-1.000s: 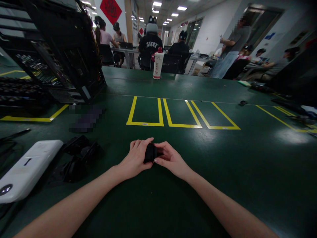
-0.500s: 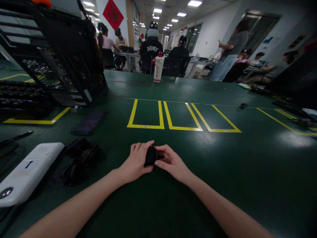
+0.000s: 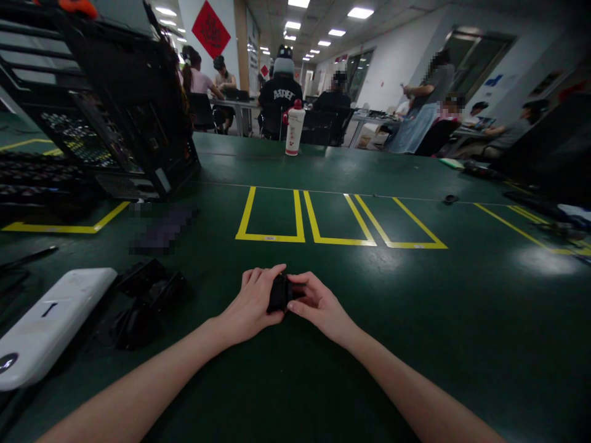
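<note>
Between my two hands is a small black block-like object (image 3: 277, 294), low over the green table (image 3: 286, 375); its exact kind does not show. My left hand (image 3: 255, 300) wraps around its left side, thumb below and fingers above. From the right, the fingertips and thumb of my right hand (image 3: 318, 301) pinch its right end, where a narrower dark part shows. The far side of the object is hidden by my fingers.
At left lie a white oblong device (image 3: 55, 326), a black strapped item (image 3: 143, 301) and an open computer case (image 3: 129, 104). Yellow tape outlines (image 3: 272, 238) mark the table beyond my hands. A white tumbler (image 3: 294, 130) stands at the far edge. Several people sit behind.
The view has shifted very slightly. Both hands keep their hold on the black object, with almost no visible movement.
</note>
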A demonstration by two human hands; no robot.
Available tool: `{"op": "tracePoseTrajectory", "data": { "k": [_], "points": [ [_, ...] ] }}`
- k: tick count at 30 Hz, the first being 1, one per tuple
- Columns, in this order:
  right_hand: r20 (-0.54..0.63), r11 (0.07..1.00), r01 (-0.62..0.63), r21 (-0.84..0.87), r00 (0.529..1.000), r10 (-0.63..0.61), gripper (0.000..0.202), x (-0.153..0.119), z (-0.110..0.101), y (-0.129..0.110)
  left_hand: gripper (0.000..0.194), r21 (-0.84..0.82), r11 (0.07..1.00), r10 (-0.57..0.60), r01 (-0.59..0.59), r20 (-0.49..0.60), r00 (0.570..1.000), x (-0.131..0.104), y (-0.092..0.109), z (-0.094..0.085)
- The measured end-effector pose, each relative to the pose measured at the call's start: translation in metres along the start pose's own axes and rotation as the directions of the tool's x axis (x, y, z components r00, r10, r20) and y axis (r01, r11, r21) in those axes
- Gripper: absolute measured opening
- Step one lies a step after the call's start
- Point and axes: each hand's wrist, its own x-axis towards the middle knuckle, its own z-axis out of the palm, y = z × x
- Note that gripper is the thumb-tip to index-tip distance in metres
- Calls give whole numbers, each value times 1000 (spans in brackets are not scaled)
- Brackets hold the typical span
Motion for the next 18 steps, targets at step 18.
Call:
{"op": "tracePoseTrajectory", "data": {
  "k": [18],
  "points": [
    [2, 1000, 25, 14, 1000, -25, 28, 2, 0, 1, 68, -28, 1000, -1, 2, 28, 1000, -2, 1, -3]
  ]
}}
